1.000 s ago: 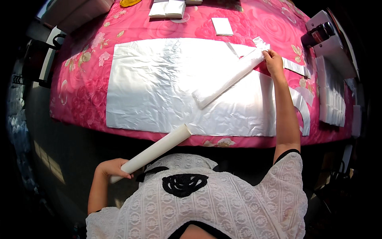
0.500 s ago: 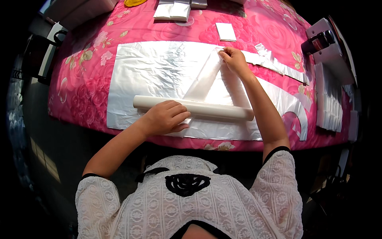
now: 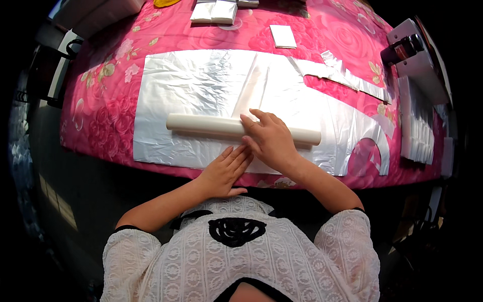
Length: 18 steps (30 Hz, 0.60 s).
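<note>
A flattened, silvery-white plastic bag (image 3: 183, 83) with cut-out handle loops at its right end lies spread across the pink flowered tablecloth. A white tube (image 3: 201, 123) rests crosswise on it. My left hand (image 3: 224, 173) lies flat on the bag's near edge, below the tube, with fingers stretched out. Over the tube's right half, my right hand (image 3: 274, 141) has its fingers on the far side and its thumb at the near side. The two hands touch or nearly touch. A narrow folded strip of film (image 3: 254, 83) runs from behind the tube toward the far edge.
Loose handle strips (image 3: 347, 80) trail off at the right. A small white folded packet (image 3: 283, 36) and stacked silvery packets (image 3: 214, 12) lie farther back. At the right edge stand a dark bottle (image 3: 402, 50) and a white box of folded film (image 3: 416, 123).
My right hand has let go of the film at the far edge and come down onto the tube. My left hand has moved off the tube and flattened on the bag below it.
</note>
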Each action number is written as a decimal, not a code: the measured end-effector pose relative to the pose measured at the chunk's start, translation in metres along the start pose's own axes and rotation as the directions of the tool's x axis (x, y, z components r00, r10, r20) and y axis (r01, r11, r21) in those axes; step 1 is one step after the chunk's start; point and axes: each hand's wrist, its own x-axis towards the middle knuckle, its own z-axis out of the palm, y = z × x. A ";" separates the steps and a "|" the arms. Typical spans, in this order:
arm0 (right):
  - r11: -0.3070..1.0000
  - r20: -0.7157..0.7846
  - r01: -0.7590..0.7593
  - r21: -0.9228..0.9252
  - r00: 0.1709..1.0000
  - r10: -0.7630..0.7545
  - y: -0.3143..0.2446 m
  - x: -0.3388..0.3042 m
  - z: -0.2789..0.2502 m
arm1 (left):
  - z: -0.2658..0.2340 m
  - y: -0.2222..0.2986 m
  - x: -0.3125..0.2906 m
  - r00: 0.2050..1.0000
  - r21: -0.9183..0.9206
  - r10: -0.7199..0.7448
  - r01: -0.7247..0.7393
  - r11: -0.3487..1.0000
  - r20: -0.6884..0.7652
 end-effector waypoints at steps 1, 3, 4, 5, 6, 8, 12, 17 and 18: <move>0.999 -0.014 0.014 -0.050 1.000 -0.014 -0.001 -0.010 0.004 | 0.004 0.004 -0.001 0.999 -0.006 -0.026 0.026 1.000 0.022; 0.988 -0.036 0.042 -0.148 0.998 -0.047 0.003 -0.023 0.013 | 0.009 0.009 0.000 1.000 -0.024 -0.029 0.030 0.999 0.005; 0.984 -0.058 0.022 -0.177 0.998 -0.032 0.011 -0.024 0.011 | 0.009 0.012 0.000 0.999 -0.029 -0.036 0.036 0.999 -0.003; 0.978 -0.080 0.001 -0.208 0.997 -0.018 0.026 -0.023 0.004 | 0.009 0.014 -0.001 0.999 -0.024 -0.041 0.041 0.999 -0.004; 0.971 -0.102 -0.020 -0.237 0.995 -0.005 0.042 -0.022 -0.003 | 0.008 0.016 -0.001 0.999 -0.019 -0.047 0.046 0.999 -0.005; 0.930 -0.234 -0.177 -0.321 0.967 0.103 0.081 -0.019 -0.024 | 0.004 0.017 0.000 0.999 -0.040 -0.040 0.040 0.998 -0.002; 0.897 -0.370 -0.367 -0.248 0.891 0.263 0.144 -0.027 -0.056 | -0.004 0.003 -0.001 0.999 -0.125 0.046 -0.049 0.991 -0.023; 0.994 -0.136 -0.112 -0.009 0.985 0.110 0.072 -0.030 -0.047 | -0.009 -0.006 -0.002 0.999 -0.093 0.022 -0.018 0.996 0.036; 0.999 -0.062 -0.048 -0.013 0.997 0.047 0.052 -0.033 -0.040 | -0.004 -0.001 -0.001 1.000 -0.018 0.002 -0.002 1.000 0.022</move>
